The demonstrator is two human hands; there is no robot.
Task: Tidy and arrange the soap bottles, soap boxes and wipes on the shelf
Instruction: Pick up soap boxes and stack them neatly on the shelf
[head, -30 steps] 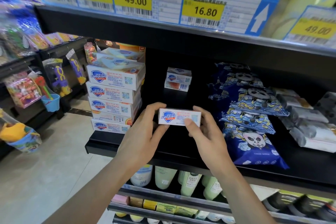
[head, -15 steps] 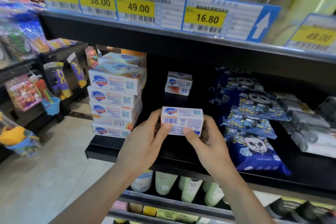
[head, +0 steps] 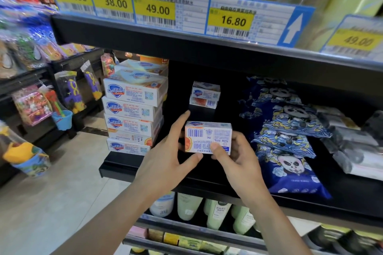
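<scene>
Bright, even light — blurred, warped edges

Head-worn camera faces a shop shelf (head: 145, 168) at close range.
The single wide-angle view looks forward and slightly down from the person's head, both forearms reaching in from the bottom edge, price tags (head: 157, 9) overhead, aisle floor (head: 51, 203) at left.
</scene>
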